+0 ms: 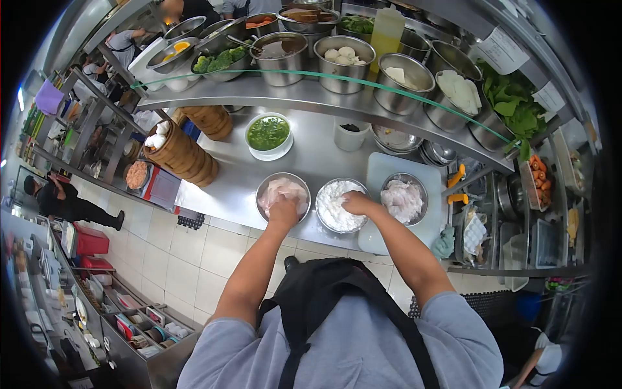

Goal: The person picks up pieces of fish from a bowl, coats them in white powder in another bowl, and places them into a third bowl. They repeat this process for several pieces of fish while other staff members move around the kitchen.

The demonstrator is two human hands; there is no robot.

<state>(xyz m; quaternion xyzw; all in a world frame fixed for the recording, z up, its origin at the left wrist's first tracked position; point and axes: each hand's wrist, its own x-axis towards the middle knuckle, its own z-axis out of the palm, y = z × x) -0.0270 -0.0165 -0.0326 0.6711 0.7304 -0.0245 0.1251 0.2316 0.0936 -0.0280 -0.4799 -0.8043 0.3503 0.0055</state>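
My left hand (283, 211) reaches into a steel bowl (260, 209) of pale raw meat or fish slices (291, 188); its fingers close around some slices, the fingertips hidden among them. My right hand (356, 203) is at the right side of a steel bowl (320, 218) of white flour-like powder (335, 204). Its fingers are curled down into the powder, and what they hold, if anything, is hidden. Right of it, a third steel bowl (424, 211) holds pale pieces with a whitish coating (402, 200). That bowl stands on a white cutting board (379, 241).
Behind the bowls are a bowl of chopped greens (267, 133), a white tub (352, 137) and bamboo steamers (188, 159). A steel shelf (291, 97) above carries pots of ingredients. Orange-handled tools (457, 187) hang at the right. A person in black (71, 198) stands at left.
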